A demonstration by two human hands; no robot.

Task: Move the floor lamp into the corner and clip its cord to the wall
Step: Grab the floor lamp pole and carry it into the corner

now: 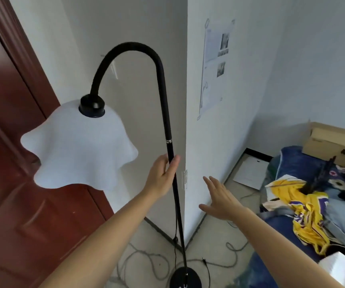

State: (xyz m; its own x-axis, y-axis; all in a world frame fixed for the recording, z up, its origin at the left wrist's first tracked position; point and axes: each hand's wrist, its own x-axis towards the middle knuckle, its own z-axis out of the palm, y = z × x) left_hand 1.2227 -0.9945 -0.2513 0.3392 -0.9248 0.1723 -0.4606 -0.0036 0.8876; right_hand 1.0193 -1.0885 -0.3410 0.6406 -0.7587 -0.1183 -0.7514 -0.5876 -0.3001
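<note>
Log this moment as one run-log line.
left hand: on lamp pole | right hand: open, free | base: on floor by wall corner

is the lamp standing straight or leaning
Leaning. The lamp pole slants from its base up and to the left, against the vertical wall corner; the left hand is on it.

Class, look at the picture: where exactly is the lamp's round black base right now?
The base sits on the floor at the bottom centre of the head view, before the wall corner, among loose cords.
</note>
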